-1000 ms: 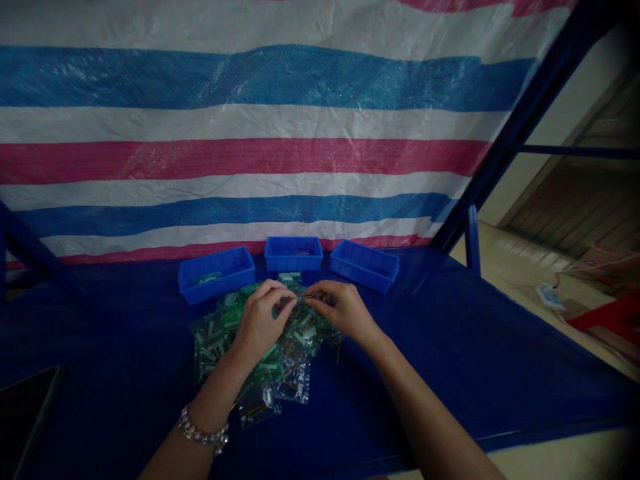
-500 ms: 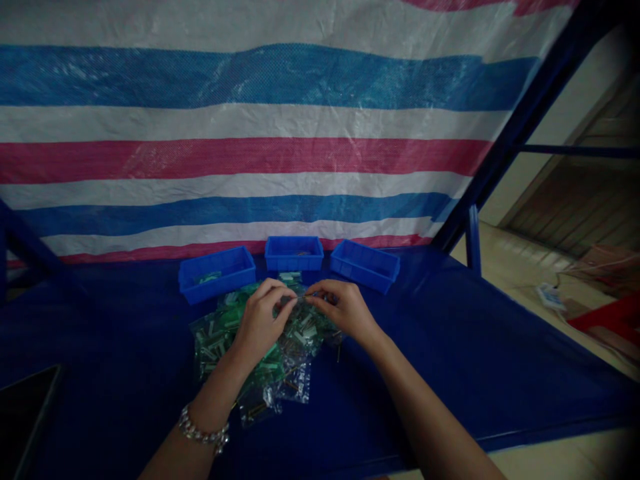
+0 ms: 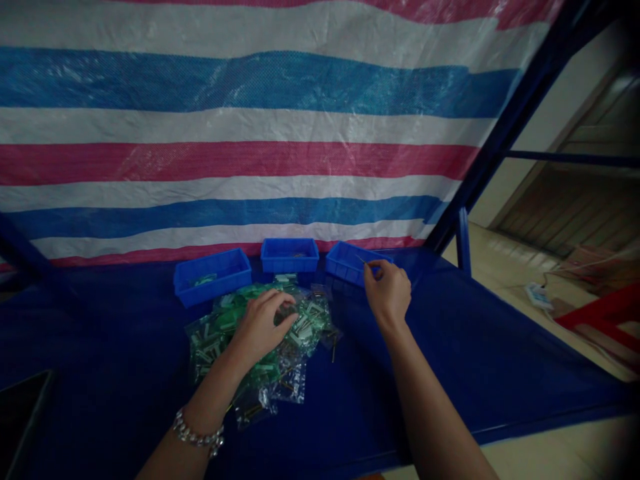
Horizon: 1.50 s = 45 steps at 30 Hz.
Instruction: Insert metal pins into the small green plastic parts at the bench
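Note:
My left hand (image 3: 265, 323) hovers over the pile of small clear bags (image 3: 227, 320), fingers curved and apart, with nothing seen between them. Green and pale strips show inside many of the bags, and a few hold brownish screw-like pieces. My right hand (image 3: 389, 290) is at the front edge of the right blue bin (image 3: 345, 265). Its thumb and fingertips pinch a thin screw-like piece (image 3: 361, 259), whose tip points over the bin; the exact kind is too small to make out. A similar thin piece (image 3: 333, 350) lies at the pile's right edge.
The left blue bin (image 3: 237, 275) holds some greenish pieces, and the middle blue bin (image 3: 290, 263) has small bits inside. Behind the blue table (image 3: 475, 360) hangs a striped sheet (image 3: 240, 163). A dark flat object (image 3: 25, 413) lies at the lower left.
My hands were together over the pile with a thin piece between their fingertips. The right hand has moved right and away to the right bin with it; the left has opened, staying over the pile.

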Tool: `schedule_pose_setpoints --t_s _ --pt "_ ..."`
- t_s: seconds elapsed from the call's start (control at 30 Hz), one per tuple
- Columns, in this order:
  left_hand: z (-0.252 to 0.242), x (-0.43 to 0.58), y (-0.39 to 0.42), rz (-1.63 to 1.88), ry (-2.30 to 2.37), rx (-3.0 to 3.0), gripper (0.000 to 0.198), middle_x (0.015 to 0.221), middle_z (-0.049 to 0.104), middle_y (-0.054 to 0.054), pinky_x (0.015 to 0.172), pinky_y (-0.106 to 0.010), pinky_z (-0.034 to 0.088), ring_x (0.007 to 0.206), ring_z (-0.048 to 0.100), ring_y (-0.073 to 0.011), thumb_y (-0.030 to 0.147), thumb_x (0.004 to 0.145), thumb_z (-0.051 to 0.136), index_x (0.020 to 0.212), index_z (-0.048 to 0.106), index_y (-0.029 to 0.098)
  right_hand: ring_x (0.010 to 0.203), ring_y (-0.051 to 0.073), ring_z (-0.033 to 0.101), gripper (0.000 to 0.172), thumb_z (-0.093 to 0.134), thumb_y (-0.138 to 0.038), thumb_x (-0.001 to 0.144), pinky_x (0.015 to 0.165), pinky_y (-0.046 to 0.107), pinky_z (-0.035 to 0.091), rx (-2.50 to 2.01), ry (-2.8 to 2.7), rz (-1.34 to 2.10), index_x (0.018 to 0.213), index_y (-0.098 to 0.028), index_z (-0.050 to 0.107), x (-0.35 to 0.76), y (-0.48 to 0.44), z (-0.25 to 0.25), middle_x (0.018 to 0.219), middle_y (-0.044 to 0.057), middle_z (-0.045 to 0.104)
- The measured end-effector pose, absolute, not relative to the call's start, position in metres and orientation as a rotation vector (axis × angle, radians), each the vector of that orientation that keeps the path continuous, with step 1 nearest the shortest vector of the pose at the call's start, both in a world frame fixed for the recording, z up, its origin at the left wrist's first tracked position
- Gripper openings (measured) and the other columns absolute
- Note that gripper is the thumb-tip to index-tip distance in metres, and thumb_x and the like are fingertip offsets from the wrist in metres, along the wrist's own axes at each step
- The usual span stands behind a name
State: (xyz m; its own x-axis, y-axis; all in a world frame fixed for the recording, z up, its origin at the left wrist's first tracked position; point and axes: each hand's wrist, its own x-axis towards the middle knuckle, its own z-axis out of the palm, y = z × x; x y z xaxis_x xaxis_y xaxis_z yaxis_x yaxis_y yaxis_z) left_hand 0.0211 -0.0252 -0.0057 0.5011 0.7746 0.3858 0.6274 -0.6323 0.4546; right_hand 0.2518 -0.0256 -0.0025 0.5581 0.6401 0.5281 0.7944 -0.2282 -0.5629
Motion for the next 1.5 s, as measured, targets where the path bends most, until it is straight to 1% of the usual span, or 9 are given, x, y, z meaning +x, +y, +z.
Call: schedule_pose_setpoints --t_s 0.13,0.27,0.53,0.67,0.77,0.83,0.97,1.2,1.5 --pt "-0.005 0.022 -0.028 0.651 1.211 2.55 0.021 0.086 0.058 -0.001 0.073 -0.035 0.033 0.088 0.049 -0.021 0.032 0.072 0.055 0.091 0.055 0.023 0.084 0.026 0.047 0.026 0.043 -0.028 0.076 0.064 0.033 0.035 -2.127 -1.081 -0.37 0.084 -0.015 0.065 0.262 -0.025 -0.006 0.081 0.014 0.057" --pt "-0.006 0.021 -0.029 0.58 1.207 2.563 0.031 0.089 0.058 0.0 0.073 -0.035 0.03 0.091 0.046 -0.0225 0.039 0.068 0.059 0.096 0.054 0.025 0.086 0.027 0.047 0.027 0.044 -0.028 0.076 0.064 0.034 0.034 -2.221 -1.06 -0.349 0.088 -0.016 0.065 0.262 -0.024 -0.009 0.083 0.014 0.059" --pt "-0.008 0.022 -0.027 0.555 1.22 2.432 0.043 0.076 0.057 0.002 0.075 -0.035 0.029 0.082 0.049 -0.019 0.037 0.063 0.063 0.103 0.05 0.026 0.088 0.028 0.048 0.027 0.043 -0.028 0.077 0.066 0.036 0.032 -2.27 -1.054 -0.297 0.09 -0.018 0.064 0.262 -0.024 -0.007 0.086 0.014 0.06" --pt "-0.008 0.023 -0.026 0.583 1.219 2.342 0.049 0.072 0.056 0.002 0.069 -0.03 0.033 0.075 0.051 -0.0166 0.033 0.062 0.065 0.107 0.048 0.023 0.084 0.027 0.049 0.027 0.043 -0.027 0.076 0.064 0.036 0.033 -2.246 -1.042 -0.317 0.089 -0.017 0.065 0.265 -0.023 -0.009 0.083 0.014 0.06" --pt "-0.008 0.022 -0.024 0.606 1.229 2.295 0.044 0.069 0.057 0.002 0.065 -0.026 0.035 0.07 0.051 -0.0148 0.031 0.061 0.065 0.102 0.052 0.021 0.079 0.024 0.049 0.027 0.043 -0.027 0.076 0.064 0.033 0.034 -2.098 -1.106 -0.34 0.088 -0.017 0.064 0.264 -0.02 -0.01 0.077 0.011 0.058" --pt "-0.007 0.022 -0.024 0.598 1.249 2.294 0.03 0.067 0.058 0.001 0.062 -0.025 0.036 0.066 0.051 -0.0142 0.031 0.062 0.064 0.089 0.058 0.019 0.072 0.021 0.049 0.026 0.044 -0.027 0.075 0.064 0.031 0.035 -1.923 -1.204 -0.297 0.085 -0.016 0.065 0.259 -0.019 -0.01 0.069 0.008 0.056" --pt "-0.004 0.022 -0.025 0.608 1.253 2.293 0.016 0.059 0.056 0.001 0.057 -0.025 0.036 0.058 0.051 -0.0137 0.032 0.066 0.059 0.066 0.06 0.016 0.057 0.014 0.047 0.025 0.047 -0.034 0.075 0.058 0.025 0.036 -1.487 -1.464 0.06 0.079 -0.015 0.064 0.237 -0.02 -0.007 0.058 0.001 0.052" --pt "-0.008 0.019 -0.018 0.875 1.203 2.104 0.017 0.067 0.062 -0.002 0.058 -0.025 0.04 0.062 0.054 -0.0145 0.03 0.071 0.053 0.074 0.059 0.014 0.055 0.01 0.046 0.034 0.057 -0.043 0.069 0.051 0.022 0.035 -1.106 -1.694 0.846 0.087 -0.013 0.061 0.193 -0.03 -0.009 0.064 0.0 0.055" --pt "-0.002 0.018 -0.019 0.922 1.146 1.997 0.021 0.071 0.063 -0.005 0.062 -0.027 0.042 0.068 0.056 -0.016 0.031 0.073 0.05 0.071 0.059 0.012 0.054 0.009 0.043 0.031 0.063 -0.04 0.064 0.051 0.022 0.032 -0.946 -1.592 1.234 0.076 -0.012 0.059 0.18 -0.031 -0.019 0.063 -0.001 0.053"
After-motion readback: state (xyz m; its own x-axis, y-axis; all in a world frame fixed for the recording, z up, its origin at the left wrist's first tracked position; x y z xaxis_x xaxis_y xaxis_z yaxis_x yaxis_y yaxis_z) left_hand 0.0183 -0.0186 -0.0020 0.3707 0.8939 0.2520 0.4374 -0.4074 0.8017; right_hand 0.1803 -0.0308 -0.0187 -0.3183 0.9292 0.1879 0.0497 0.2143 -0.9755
